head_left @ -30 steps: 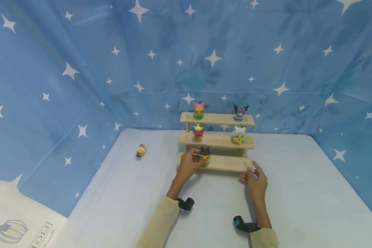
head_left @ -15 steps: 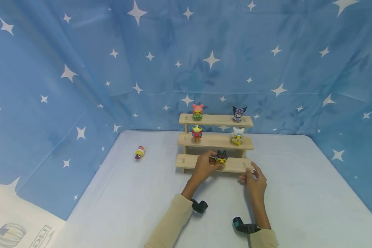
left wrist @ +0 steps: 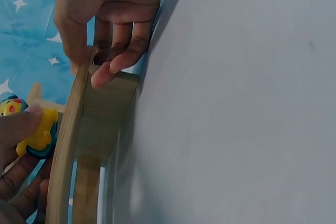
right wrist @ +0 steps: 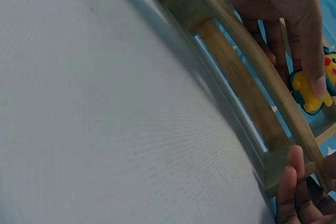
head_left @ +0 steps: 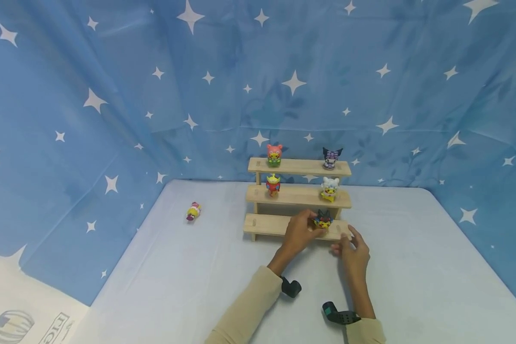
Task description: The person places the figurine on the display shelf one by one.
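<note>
My left hand [head_left: 299,235] pinches a small yellow Pikachu figurine [head_left: 323,220] with a dark, pointed-eared hood, upright close over the right part of the bottom step. In the left wrist view the thumb lies across the yellow body of the figurine [left wrist: 41,134]. At the right end of the three-step wooden display shelf [head_left: 266,223], my right hand [head_left: 356,254] grips the bottom board. Its thumb is on top, and its fingers [right wrist: 294,182] curl underneath.
A pink-hooded figurine [head_left: 274,155] and a black-and-purple one [head_left: 330,158] stand on the top step. A red-and-blue one [head_left: 273,185] and a white-hooded one [head_left: 329,189] stand on the middle step. Another yellow figurine [head_left: 193,211] lies on the white table [head_left: 163,267] at left.
My left hand has carried the dark-hooded figurine rightward along the bottom step, from its left part to near the right end. My right hand keeps its grip on the board.
</note>
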Available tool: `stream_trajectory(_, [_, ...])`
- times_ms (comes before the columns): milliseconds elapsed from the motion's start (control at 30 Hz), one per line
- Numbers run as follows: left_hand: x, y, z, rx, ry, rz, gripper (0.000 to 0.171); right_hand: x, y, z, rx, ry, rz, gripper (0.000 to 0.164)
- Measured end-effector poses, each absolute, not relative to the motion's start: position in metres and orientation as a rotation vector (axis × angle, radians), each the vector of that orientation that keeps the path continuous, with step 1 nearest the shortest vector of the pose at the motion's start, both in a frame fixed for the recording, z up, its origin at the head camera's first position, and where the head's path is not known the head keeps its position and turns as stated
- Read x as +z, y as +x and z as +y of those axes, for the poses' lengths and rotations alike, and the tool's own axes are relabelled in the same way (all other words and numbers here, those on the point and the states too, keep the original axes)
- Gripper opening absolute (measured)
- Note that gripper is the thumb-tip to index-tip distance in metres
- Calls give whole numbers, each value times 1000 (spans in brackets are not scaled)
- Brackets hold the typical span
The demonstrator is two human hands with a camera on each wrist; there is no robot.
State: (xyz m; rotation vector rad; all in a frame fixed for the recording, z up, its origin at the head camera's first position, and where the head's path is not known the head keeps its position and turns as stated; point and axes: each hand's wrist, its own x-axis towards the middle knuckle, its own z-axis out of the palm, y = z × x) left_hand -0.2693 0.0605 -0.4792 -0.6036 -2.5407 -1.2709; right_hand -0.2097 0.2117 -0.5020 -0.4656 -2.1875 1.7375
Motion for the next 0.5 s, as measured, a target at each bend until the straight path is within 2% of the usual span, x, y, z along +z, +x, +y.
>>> stream_trajectory(500, [-482,-267,76,-1136,-526,-2537,40,-508,-214,212,1720,-473,-2173,46])
